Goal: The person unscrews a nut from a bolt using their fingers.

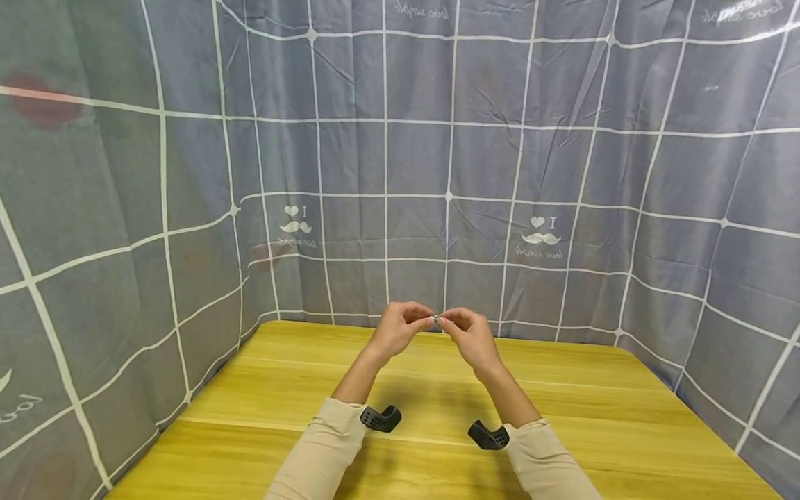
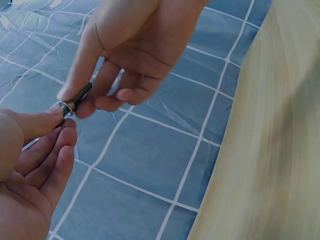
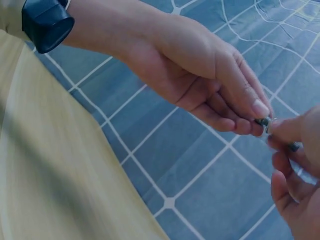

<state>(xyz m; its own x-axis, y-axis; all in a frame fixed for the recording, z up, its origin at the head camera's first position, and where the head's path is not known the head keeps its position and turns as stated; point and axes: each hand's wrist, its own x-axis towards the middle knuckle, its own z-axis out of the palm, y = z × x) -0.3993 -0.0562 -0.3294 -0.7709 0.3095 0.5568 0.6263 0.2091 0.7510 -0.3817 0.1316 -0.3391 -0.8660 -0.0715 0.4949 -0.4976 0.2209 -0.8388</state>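
Pinching from opposite ends, left hand (image 1: 394, 332) and right hand (image 1: 473, 338) hold one small bolt-like piece (image 2: 83, 92) between thumb and fingers, the two sets of fingertips very near each other. Behind and around hangs a grey-blue curtain (image 1: 419, 160) crossed by white lines, printed with hearts, moustaches and mirrored lettering. Below it is a yellowish wood-grain table (image 1: 425, 389), its far edge running along the curtain. Beige sleeves cover both forearms, the left sleeve (image 1: 319, 448) and right sleeve (image 1: 546, 455) ending short of the wrists. Beside each cuff, on the inner side, sits a black device, the left one (image 1: 382, 419) and the right one (image 1: 488, 436) angled. Smallest is the held piece, raised clear of the table and lined up with its far edge in the head view. It has a dark shaft and a shiny ring (image 2: 70, 106) around it, perhaps a nut or washer; fingers hide too much to be sure.
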